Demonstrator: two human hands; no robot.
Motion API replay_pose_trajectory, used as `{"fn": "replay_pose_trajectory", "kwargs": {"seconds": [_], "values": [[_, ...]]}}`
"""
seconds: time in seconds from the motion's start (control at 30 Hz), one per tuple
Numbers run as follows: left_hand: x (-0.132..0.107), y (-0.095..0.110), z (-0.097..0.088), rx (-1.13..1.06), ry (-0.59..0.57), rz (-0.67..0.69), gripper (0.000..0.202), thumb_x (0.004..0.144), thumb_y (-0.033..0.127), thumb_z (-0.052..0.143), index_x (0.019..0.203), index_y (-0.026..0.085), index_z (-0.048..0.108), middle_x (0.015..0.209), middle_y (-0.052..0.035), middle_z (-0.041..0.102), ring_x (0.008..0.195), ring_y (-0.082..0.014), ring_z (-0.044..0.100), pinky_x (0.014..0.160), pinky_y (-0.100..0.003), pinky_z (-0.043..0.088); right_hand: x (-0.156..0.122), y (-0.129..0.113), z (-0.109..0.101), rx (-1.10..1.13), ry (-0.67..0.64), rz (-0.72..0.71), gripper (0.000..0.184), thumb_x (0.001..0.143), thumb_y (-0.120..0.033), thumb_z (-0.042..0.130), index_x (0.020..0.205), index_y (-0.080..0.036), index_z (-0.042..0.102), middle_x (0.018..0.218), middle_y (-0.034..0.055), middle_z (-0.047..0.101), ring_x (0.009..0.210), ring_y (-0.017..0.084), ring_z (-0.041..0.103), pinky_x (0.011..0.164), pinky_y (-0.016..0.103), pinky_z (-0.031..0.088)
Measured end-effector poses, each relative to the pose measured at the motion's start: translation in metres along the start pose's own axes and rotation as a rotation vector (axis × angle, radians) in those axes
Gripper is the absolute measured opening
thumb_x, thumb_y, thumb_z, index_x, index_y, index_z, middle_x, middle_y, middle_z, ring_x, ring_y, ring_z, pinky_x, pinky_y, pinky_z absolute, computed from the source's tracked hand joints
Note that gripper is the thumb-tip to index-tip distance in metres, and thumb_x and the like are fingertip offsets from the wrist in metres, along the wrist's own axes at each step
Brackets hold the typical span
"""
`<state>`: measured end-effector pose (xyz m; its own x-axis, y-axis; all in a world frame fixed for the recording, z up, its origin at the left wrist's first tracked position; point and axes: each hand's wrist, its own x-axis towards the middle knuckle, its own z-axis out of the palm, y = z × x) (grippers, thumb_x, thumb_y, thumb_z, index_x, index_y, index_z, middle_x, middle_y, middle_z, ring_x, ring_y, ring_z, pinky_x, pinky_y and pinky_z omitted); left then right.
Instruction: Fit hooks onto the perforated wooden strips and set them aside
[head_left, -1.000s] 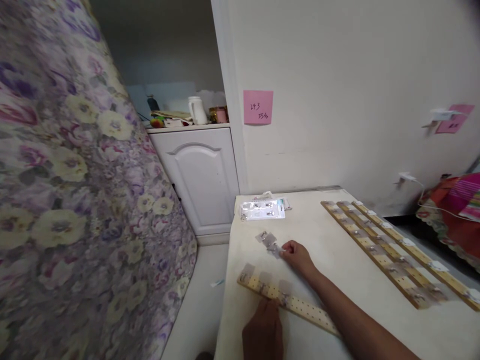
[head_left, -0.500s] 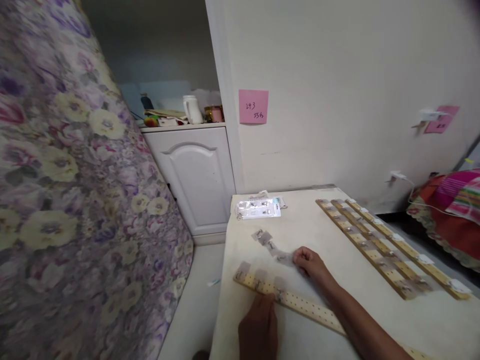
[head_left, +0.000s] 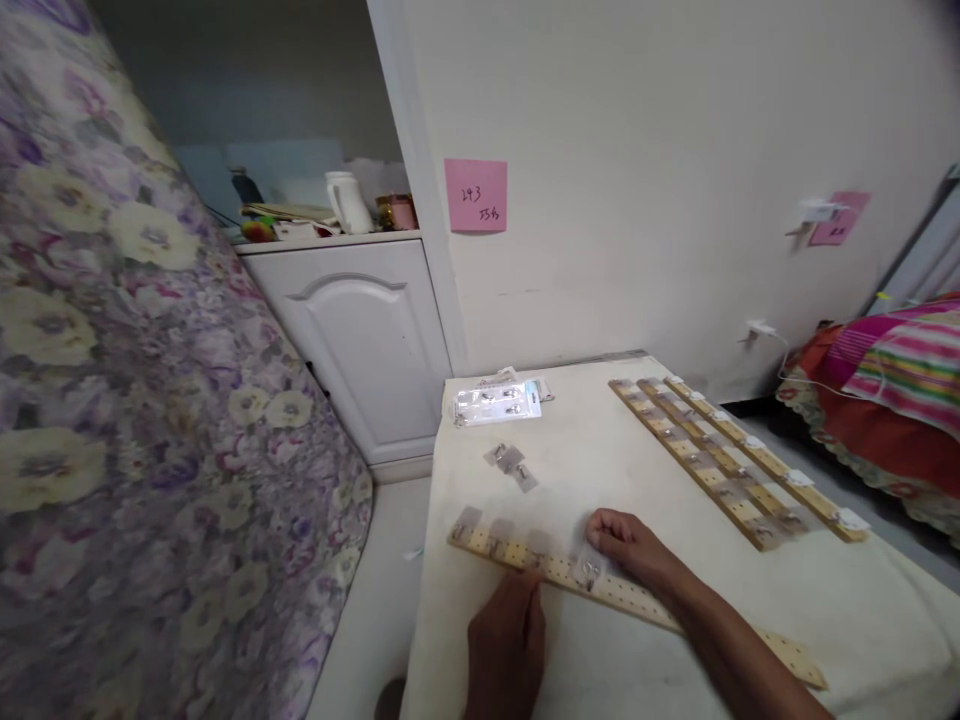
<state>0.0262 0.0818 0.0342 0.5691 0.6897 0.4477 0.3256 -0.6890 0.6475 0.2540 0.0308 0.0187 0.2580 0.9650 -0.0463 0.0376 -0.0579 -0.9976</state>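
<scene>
While your left hand has its fingertips against the near edge of the perforated strip, probably to steady it, you cannot be told from this view whether that grip is pinching the wood or only pressing it. Your right hand has a narrow grip, thumb and finger together on the film of a see-through packet; its metal piece lies over the strip, though contact is too small to tell. Three bagged pieces sit spaced along the strip's left part, seemingly to keep them apart. Beyond, loose packets overlap within reach, and the blister pack lies near the far edge of the worktop, close to the wall. Mind the left edge, just beside the strip's end, and your right forearm, which crosses above the strip. Your widest room is the stretch of worktop between your right hand and the three strips lying side by side.
</scene>
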Motion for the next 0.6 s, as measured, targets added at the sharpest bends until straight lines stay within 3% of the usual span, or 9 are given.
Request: {"fn": "replay_pose_trajectory", "kwargs": {"seconds": [0.27, 0.47, 0.6], "values": [[-0.013, 0.002, 0.003, 0.043, -0.075, -0.045, 0.023, 0.091, 0.021, 0.042, 0.103, 0.023, 0.062, 0.081, -0.0014, 0.068, 0.072, -0.0142, 0.066, 0.065, -0.023, 0.053, 0.007, -0.001, 0.009, -0.036, -0.115, 0.002, 0.025, 0.080, -0.040, 0.060, 0.070, -0.018, 0.054, 0.061, -0.0053, 0.045, 0.056, 0.009, 0.035, 0.054, 0.024, 0.025], [-0.023, -0.006, 0.020, 0.192, -0.136, 0.114, 0.033, 0.088, 0.014, 0.038, 0.111, 0.021, 0.060, 0.080, -0.0035, 0.068, 0.070, -0.0151, 0.067, 0.062, -0.023, 0.054, 0.014, 0.005, 0.014, -0.073, -0.106, 0.011, 0.022, 0.079, -0.038, 0.060, 0.069, -0.018, 0.057, 0.060, -0.0048, 0.048, 0.056, 0.010, 0.039, 0.055, 0.024, 0.028], [-0.021, -0.006, 0.029, 0.305, -0.185, 0.134, 0.044, 0.082, 0.008, 0.038, 0.121, 0.020, 0.057, 0.086, -0.0063, 0.069, 0.073, -0.0167, 0.068, 0.062, -0.024, 0.055, 0.013, 0.005, 0.012, -0.047, -0.102, 0.031, 0.021, 0.079, -0.037, 0.060, 0.069, -0.019, 0.056, 0.058, -0.0052, 0.047, 0.055, 0.010, 0.039, 0.054, 0.024, 0.028]]}}
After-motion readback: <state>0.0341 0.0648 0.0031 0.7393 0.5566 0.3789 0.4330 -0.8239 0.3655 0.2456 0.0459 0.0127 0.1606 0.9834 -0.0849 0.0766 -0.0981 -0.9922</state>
